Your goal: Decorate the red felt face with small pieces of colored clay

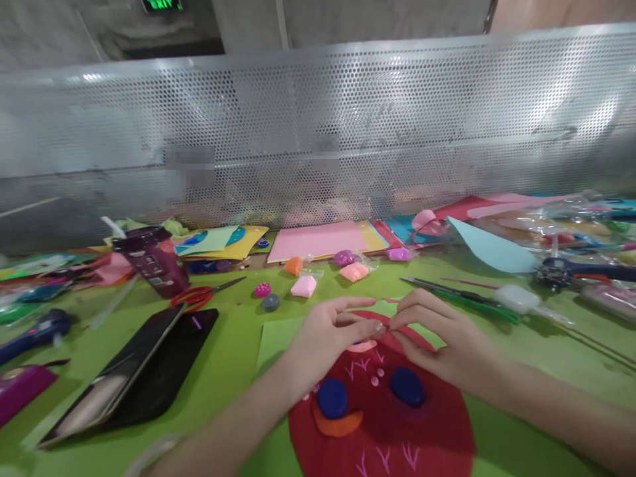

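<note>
1. Two hands meet over the far part of the red disc [392,430]: my left hand [325,334] and my right hand [450,338], fingers curled, thumbs and forefingers drawn close. I cannot tell whether a small piece sits between the fingertips; if so, a slack pinch could drop it.
2. Just below the fingertips, pink strokes [362,364] and pink dots [377,377] lie on the disc. A low-riding thumb might smear them.
3. Nearer me than both hands, blue ovals [332,398] and an orange crescent [338,424] sit on it. A dragged forearm could shift them if they are poorly stuck.
4. Left of my left hand, red-handled scissors [199,297] lie before a dark cup [156,262]; a careless sweep could tip it and wet the bench [233,404].
5. Beyond my right hand, a pointed tool [462,295] could prick a hasty reach.
</note>
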`<state>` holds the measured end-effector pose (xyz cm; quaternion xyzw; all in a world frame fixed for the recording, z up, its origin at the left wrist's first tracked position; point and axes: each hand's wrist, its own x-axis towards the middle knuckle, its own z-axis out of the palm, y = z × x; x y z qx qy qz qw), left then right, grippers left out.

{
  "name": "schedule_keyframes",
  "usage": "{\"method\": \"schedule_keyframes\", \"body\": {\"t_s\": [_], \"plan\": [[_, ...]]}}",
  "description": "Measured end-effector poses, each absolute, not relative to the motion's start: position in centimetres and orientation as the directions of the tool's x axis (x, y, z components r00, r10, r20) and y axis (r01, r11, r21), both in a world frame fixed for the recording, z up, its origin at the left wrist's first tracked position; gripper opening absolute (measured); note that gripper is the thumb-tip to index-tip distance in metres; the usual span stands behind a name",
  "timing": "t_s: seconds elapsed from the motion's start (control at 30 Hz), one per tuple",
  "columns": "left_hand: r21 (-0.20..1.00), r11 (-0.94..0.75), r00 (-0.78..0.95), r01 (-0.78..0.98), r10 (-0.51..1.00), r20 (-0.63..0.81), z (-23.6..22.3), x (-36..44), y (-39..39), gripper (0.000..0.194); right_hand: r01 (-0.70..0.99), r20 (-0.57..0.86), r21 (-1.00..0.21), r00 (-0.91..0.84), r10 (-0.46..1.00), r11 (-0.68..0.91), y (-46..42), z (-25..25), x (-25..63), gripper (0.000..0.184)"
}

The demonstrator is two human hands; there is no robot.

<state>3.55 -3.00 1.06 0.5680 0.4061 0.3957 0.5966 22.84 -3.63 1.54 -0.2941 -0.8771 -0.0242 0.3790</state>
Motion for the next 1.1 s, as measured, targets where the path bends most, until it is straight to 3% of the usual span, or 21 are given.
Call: {"method": "schedule_keyframes", "body": {"t_s": [0.4, 1.1], "plan": [[0.995, 0.099, 0.378, 0.01, 0.921, -0.095, 1.05, 3.63, -3.29, 0.042, 0.516, 0.654, -0.238, -0.542, 0.529, 0.823, -3.75, 1.39, 22.58, 0.012], [0.998, 0.062, 0.373, 0.029, 0.925, -0.069, 1.32, 3.8, -3.38, 0.039, 0.502, 0.651, -0.187, -0.58, 0.489, 0.844, -3.58, 1.0, 23.21, 0.012]]}}
